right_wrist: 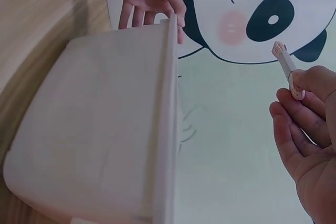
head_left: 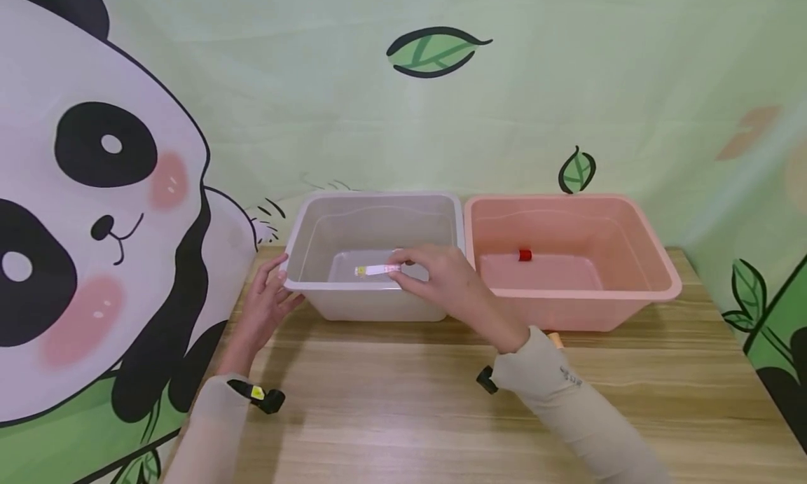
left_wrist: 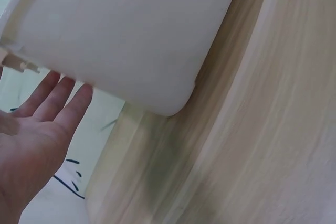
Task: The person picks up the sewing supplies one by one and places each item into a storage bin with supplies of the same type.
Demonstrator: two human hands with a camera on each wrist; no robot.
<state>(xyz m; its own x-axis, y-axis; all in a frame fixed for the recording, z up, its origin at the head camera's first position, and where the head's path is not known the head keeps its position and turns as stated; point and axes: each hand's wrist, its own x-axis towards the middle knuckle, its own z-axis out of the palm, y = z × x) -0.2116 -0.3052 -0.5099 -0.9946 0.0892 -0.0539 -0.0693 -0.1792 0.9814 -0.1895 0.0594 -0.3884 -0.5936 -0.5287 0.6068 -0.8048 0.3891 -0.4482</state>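
Note:
My right hand pinches a small slim strip, white in the middle, pinkish at the held end and yellowish at the other, between thumb and fingertips. It is over the grey-white bin in the head view. In the right wrist view the strip points up from the fingertips, above the bin's rim. My left hand is at that bin's left front corner. Its fingers stretch out fairly straight and touch the outside below the rim.
A pink bin stands directly right of the grey-white one, with a small red cylinder inside. Part of a small tan object shows on the wooden table behind my right sleeve. A panda-print cloth hangs behind.

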